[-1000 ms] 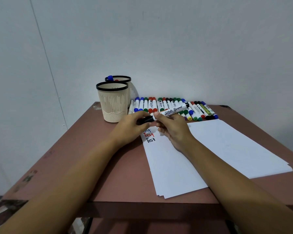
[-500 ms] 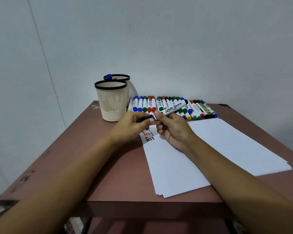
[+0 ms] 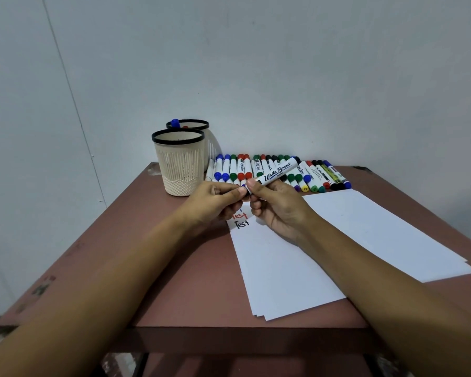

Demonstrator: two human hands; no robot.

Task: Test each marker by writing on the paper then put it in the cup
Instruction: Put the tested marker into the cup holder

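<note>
My right hand (image 3: 278,210) grips a white "White Board" marker (image 3: 279,172) by its barrel, tilted up to the right above the paper (image 3: 324,254). My left hand (image 3: 215,202) pinches the marker's black cap end; the cap is almost hidden between the fingers of both hands. On the paper's top left corner "Test" is written in red and in black, partly covered by my left hand. Two beige cups with black rims stand at the back left: the near cup (image 3: 178,164) and, behind it, the far cup (image 3: 199,131) with a blue marker end showing.
A row of several markers (image 3: 272,170) with blue, green, red and black caps lies along the table's far edge against the wall. The paper is a small stack on the right half of the brown table (image 3: 158,268). The wall stands close behind.
Both hands have closed together on the marker's cap end, and the black cap that showed between them is now nearly covered. The marker's barrel tilts a little steeper.
</note>
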